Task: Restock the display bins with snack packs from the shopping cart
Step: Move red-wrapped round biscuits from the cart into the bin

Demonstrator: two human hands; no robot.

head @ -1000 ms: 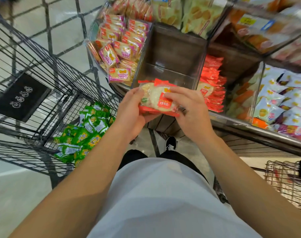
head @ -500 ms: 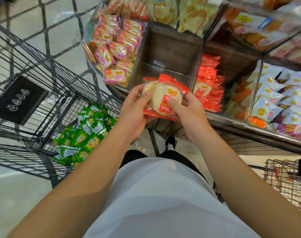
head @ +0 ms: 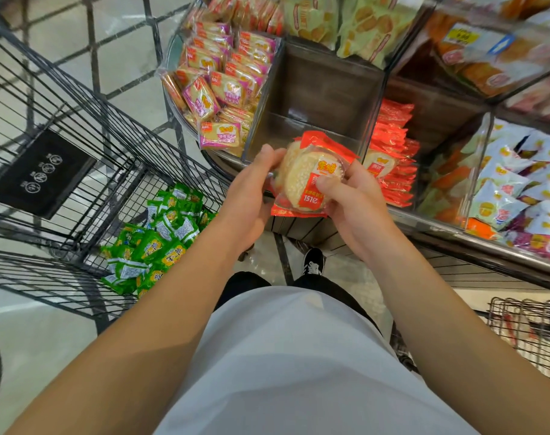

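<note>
A small stack of red-edged rice cracker packs [head: 308, 180] is held between both hands at the front rim of the display. My left hand [head: 251, 196] grips the stack's left side; my right hand [head: 352, 199] grips its right side with the thumb across the front pack. Just behind the packs is a clear-walled bin [head: 324, 98] with a dark wooden floor and nothing in it. The bin to its right holds matching red packs [head: 393, 155]. The black wire shopping cart [head: 79, 171] stands on the left with green snack packs [head: 154, 240] heaped in its bottom.
A bin of pink-labelled cracker packs [head: 223, 86] lies left of the bare bin. White and blue packs [head: 525, 189] fill the right bin. Green bags [head: 352, 23] sit on the upper tier. A second wire basket [head: 525, 328] is at lower right. My shoe [head: 313, 262] is on the tiled floor.
Both hands have tilted the stack upright so its printed face shows, and carried it slightly up and toward the bare bin.
</note>
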